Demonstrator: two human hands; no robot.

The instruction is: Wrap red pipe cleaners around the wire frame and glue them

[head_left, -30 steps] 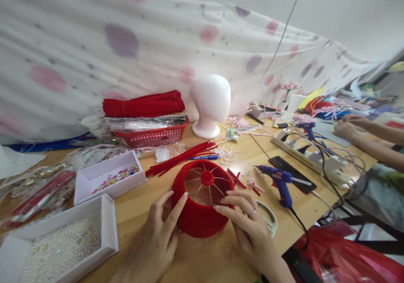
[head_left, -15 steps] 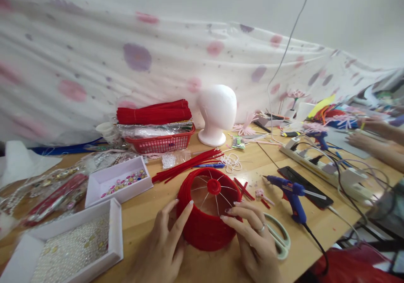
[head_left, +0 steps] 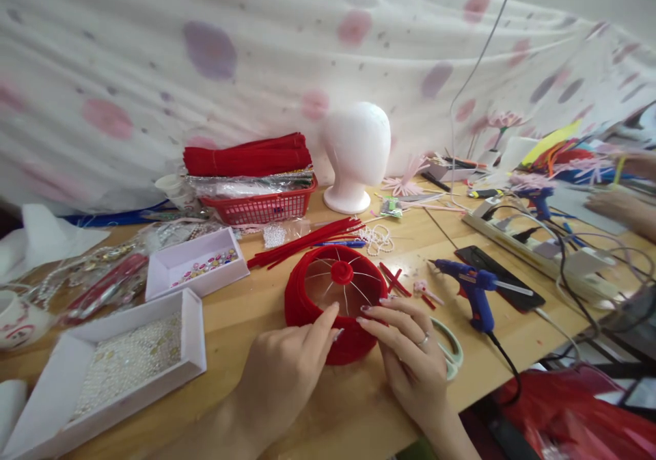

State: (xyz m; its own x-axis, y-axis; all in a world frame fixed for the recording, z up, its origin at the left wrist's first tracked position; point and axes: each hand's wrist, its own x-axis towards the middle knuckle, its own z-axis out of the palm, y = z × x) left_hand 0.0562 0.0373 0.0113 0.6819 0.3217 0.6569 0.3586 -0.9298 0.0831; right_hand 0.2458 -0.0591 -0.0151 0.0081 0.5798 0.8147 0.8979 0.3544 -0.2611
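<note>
The left hand (head_left: 287,371) and the right hand (head_left: 410,357) are laid on the near rim of the red drum-shaped frame (head_left: 333,303), which stands at the middle of the tabletop (head_left: 240,323). The left grip is held loose, its fingers pressed on the rim from 7 o'clock; the right grip is spread, fingertips resting on the rim from 5 o'clock. Nothing is pinched by either.

Pale green scissors (head_left: 451,350) are partly covered by the right hand. At 8 o'clock of the frame, a white tray of pearl beads (head_left: 123,364) is placed; behind it, at 10 o'clock, a second white tray of coloured gems (head_left: 197,268) is found. At 3 o'clock a blue glue gun (head_left: 474,289) is set beside a black phone (head_left: 499,279). Loose red stems (head_left: 307,241) are laid at 12 o'clock. Farther back, a red basket (head_left: 256,204) and a white foam head (head_left: 356,152) are stood before the spotted cloth (head_left: 205,57). Another person's hand (head_left: 612,204) is seen at far 2 o'clock.
</note>
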